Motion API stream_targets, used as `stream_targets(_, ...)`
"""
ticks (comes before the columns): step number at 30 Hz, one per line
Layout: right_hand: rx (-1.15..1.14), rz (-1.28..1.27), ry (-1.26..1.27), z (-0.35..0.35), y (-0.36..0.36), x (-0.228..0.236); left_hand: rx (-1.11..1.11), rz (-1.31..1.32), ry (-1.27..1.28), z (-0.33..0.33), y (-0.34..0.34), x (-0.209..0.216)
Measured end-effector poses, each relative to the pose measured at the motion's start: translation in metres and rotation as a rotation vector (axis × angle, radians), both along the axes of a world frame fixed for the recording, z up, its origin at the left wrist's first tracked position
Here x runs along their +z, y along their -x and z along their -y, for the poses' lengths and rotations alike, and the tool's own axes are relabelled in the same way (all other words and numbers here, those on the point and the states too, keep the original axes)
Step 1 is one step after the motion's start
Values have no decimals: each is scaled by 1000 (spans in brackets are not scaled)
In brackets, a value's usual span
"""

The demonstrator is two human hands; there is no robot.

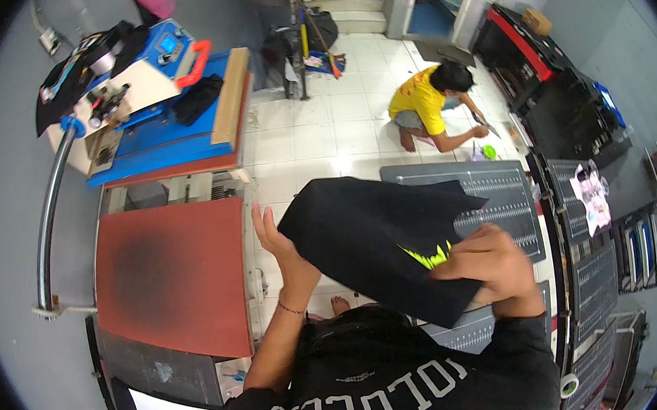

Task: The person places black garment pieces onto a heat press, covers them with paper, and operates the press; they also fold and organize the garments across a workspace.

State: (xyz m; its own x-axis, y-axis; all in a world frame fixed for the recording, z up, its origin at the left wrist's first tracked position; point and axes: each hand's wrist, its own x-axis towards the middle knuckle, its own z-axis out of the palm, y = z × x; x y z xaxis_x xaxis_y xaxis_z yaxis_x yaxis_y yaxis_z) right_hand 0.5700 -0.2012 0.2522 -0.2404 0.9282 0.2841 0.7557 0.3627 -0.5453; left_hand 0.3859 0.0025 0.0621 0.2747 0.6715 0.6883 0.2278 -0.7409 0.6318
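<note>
Left hand (284,253), fingers upright, meets black cloth (355,234) at its left edge; right hand (496,264) curls over yellow-green print (432,258); can't tell either grip

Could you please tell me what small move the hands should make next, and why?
I would probably ease the right hand slightly right, off the neon-yellow print, since its fingers seem to cover the print's right end; the left hand, at the left edge of the black cloth, could help steady it.
</note>
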Motion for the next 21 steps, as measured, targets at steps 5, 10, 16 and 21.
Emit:
stream_targets(5,265,-1,-199,-45,-45,105,-55,-78,-2,-51,81,49)
stream_targets(10,141,-53,-667,-124,-53,196,306,-112,-72,-23,241,156)
stream_targets(16,43,48,-857,-330,64,244,1070,-345,-193,-13,434,284)
stream_targets(21,444,3,-425,-531,185,167,967,-585,-43,-65,544,296)
